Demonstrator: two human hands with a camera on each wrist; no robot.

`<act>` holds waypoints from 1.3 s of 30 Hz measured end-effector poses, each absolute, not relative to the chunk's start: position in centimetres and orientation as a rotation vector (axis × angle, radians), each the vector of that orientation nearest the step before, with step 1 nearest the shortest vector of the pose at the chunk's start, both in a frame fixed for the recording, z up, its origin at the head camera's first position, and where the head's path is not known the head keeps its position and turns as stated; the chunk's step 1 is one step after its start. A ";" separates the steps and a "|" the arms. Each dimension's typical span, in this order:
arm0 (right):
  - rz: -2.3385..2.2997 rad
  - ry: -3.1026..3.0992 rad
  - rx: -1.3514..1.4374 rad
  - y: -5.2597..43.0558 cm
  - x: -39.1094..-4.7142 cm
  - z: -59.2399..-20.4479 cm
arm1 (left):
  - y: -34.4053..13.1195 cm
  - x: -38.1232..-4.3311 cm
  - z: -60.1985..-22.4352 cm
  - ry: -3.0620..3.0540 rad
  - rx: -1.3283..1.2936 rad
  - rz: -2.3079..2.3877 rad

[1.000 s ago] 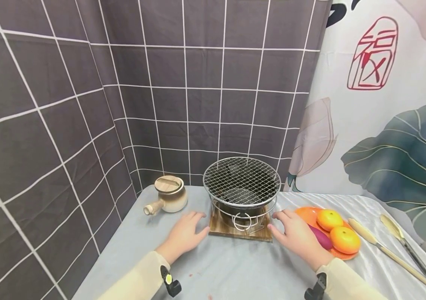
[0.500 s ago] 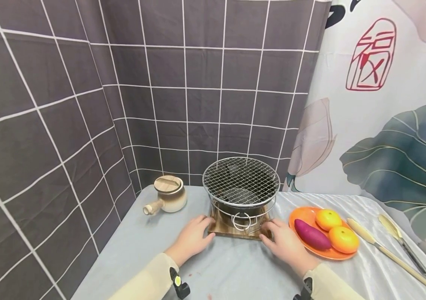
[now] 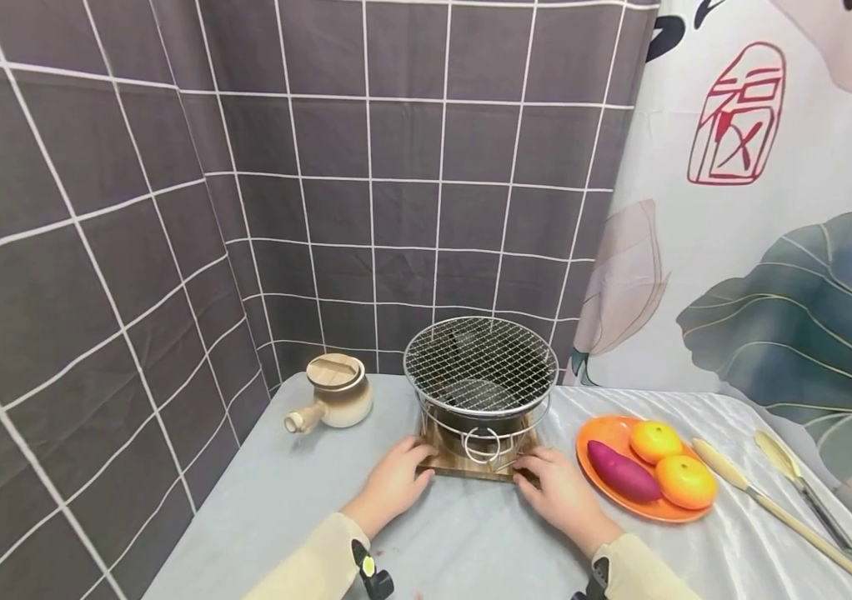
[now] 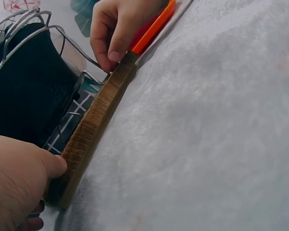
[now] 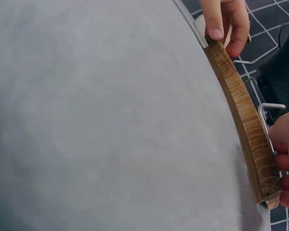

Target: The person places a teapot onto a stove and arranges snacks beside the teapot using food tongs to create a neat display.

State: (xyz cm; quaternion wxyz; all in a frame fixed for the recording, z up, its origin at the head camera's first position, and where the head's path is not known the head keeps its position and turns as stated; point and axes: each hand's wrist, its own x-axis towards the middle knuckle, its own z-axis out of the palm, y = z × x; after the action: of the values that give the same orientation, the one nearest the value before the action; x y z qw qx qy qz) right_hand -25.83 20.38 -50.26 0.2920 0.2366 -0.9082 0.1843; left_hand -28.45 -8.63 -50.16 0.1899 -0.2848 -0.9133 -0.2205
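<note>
A round charcoal grill [image 3: 480,410] with a wire mesh [image 3: 482,358] on top stands on a square wooden board [image 3: 459,462] near the back of the table. My left hand [image 3: 394,485] holds the board's front left corner, its thumb on the near edge in the left wrist view and its fingers bent around the side. At the front right corner, my right hand [image 3: 563,497] grips the board [image 5: 245,115] between thumb and bent fingers. The undersides of the fingers are partly hidden.
A small pot [image 3: 346,402] with a wooden lid and side handle sits left of the grill. To the right, an orange plate [image 3: 639,507] bears a purple sweet potato [image 3: 624,472] and two oranges [image 3: 685,481]. Further right lie a long wooden-handled utensil [image 3: 794,525] and tongs [image 3: 816,496].
Both hands have moved inward from beside the board to take hold of its front corners. The board and grill show no clear movement. The orange plate is no longer covered by the right hand.
</note>
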 end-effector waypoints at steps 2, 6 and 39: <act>0.477 -2.387 0.655 20.3 -25.8 -50.4 | -8.5 -28.3 -50.3 -2.553 -0.794 -0.620; 0.462 -2.319 0.704 20.1 -26.0 -50.9 | -8.2 -28.1 -50.6 -2.526 -0.764 -0.649; 0.460 -2.309 0.874 20.3 -25.1 -52.2 | -8.0 -27.3 -52.3 -2.459 -0.907 -0.505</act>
State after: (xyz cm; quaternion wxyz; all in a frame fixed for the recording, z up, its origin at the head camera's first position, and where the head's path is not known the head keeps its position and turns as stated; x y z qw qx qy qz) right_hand -25.15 20.29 -52.22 0.3097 0.3309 -0.8742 0.1739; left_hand -27.30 -7.97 -52.32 0.2341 -0.3306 -0.8956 -0.1839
